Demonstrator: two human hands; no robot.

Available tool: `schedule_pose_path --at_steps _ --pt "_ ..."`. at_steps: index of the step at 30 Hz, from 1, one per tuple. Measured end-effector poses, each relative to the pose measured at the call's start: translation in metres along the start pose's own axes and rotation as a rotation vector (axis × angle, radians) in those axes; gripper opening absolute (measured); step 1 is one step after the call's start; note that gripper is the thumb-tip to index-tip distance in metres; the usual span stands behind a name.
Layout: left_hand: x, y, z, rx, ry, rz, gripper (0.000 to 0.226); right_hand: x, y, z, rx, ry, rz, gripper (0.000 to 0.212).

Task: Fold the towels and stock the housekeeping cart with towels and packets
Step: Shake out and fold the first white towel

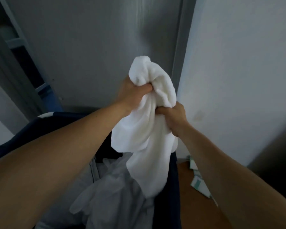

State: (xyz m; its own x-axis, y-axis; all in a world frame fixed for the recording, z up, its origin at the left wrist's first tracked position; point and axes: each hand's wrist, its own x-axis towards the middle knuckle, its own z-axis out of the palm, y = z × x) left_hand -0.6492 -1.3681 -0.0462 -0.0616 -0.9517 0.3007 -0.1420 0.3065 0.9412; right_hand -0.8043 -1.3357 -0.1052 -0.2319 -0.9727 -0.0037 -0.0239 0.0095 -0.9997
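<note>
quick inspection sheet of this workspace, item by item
surface: brown top at lower right
job's things: white towel bunched, unfolded, held up; packets lying on the brown top
clutter: pale linen heap in a dark bag under the towel
grippers: left hand grips the towel high, right hand grips it lower
cables: nothing seen
surroundings: grey door, white wall, metal rack at left

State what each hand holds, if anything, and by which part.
Both grip one white towel: the left hand just below its bunched top, the right hand lower, around its middle.
</note>
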Motion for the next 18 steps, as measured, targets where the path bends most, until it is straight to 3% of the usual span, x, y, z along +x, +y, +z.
schedule_pose_path --at_steps 8,18 --pt "-0.038 0.085 0.025 -0.174 -0.093 0.126 0.033 -0.063 -0.082 -0.046 -0.092 0.287 -0.189 0.039" --pt "-0.098 0.143 0.106 -0.323 -0.275 0.13 0.031 -0.133 -0.116 -0.154 -0.302 0.564 -0.259 0.038"
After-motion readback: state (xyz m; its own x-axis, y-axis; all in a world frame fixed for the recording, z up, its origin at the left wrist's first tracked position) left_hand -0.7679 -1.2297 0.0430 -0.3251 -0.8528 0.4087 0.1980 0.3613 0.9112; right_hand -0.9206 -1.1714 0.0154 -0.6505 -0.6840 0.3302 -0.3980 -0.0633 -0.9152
